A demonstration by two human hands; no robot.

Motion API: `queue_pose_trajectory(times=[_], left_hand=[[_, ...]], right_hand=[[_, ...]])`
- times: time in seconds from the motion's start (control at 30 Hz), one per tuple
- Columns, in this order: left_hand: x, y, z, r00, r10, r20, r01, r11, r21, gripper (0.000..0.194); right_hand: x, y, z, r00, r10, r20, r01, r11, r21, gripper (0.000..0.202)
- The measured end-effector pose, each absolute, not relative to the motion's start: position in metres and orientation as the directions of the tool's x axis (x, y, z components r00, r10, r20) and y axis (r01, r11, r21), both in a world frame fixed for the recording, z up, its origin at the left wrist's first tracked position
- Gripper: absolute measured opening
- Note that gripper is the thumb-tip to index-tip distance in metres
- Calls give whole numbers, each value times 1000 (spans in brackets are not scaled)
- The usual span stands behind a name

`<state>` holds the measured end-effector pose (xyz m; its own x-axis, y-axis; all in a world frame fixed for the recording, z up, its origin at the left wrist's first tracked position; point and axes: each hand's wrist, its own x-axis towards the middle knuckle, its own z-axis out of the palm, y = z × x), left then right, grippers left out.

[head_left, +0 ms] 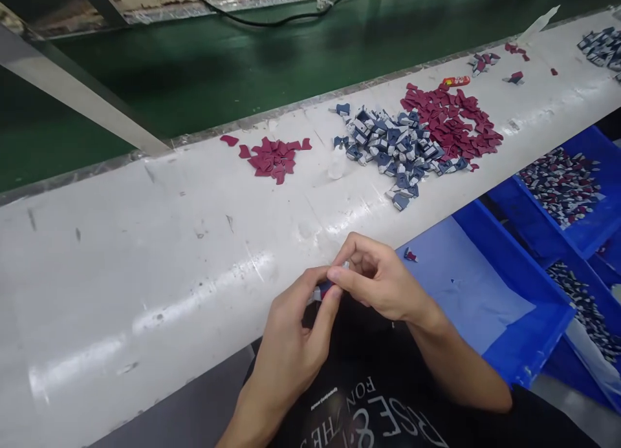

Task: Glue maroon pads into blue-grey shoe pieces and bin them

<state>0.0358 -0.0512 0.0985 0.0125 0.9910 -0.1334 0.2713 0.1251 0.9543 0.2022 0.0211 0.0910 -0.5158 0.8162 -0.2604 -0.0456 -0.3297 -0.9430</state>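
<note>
Close to my body, at the table's front edge, my left hand (303, 319) pinches a small blue, white and red part (322, 289) between thumb and fingers. My right hand (371, 277) meets it from the right, its thumb and index finger closed on the upper end of the same part. Fingers cover much of the part. Beyond the hands, a heap of blue and white pieces (388, 141) lies on the white table (145, 241). Dark red pieces (272, 158) form a small pile to its left, and a larger red pile (453, 121) touches its right side.
Blue bins (526, 331) stand below the table at the right; the nearest holds a pale sheet (460, 273) with a small part (410, 255) on it. Bins farther right hold many parts (563, 183). A red packet (457, 81) lies near the back edge. A metal post (92, 89) stands back left.
</note>
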Motion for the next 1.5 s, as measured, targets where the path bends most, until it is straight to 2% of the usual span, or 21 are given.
queue_pose_trajectory(times=[0.13, 0.23, 0.37, 0.47, 0.63, 0.73, 0.9, 1.1, 1.23, 1.4, 1.5], left_hand=[[41, -51, 96, 1, 985, -171, 220, 166, 961, 20], [42, -49, 95, -30, 967, -252, 116, 254, 960, 21], [38, -48, 95, -29, 955, -296, 41, 297, 954, 24], [35, -48, 93, 5, 948, -318, -31, 318, 948, 24], [32, -51, 86, 104, 928, -359, -169, 372, 913, 21], [34, -50, 88, 102, 937, -334, -177, 348, 921, 15], [42, -51, 88, 71, 942, -329, -219, 337, 916, 18], [48, -56, 77, 1, 938, -346, -309, 329, 892, 17], [46, -55, 77, 13, 946, -324, -317, 311, 896, 16], [45, -53, 79, 37, 946, -322, -299, 318, 900, 16], [46, -53, 78, 55, 946, -320, -323, 320, 891, 16]], right_hand=[[200, 22, 89, -428, 858, -285, -94, -356, -930, 40], [204, 24, 92, -471, 840, -268, -120, -362, -924, 35], [210, 24, 92, -524, 832, -182, -94, -269, -959, 13], [212, 22, 89, -535, 838, -111, -171, -236, -956, 10], [211, 21, 88, -486, 869, -94, -227, -230, -946, 9], [211, 20, 88, -518, 848, -108, -216, -253, -943, 5], [205, 11, 85, -511, 855, -87, -238, -238, -942, 1], [203, 6, 82, -473, 879, -60, -226, -187, -956, 19], [208, 9, 82, -495, 863, -100, -234, -243, -942, 32], [205, 7, 82, -521, 852, -50, -233, -198, -952, 9], [201, 3, 78, -508, 861, 21, -247, -122, -961, 9]])
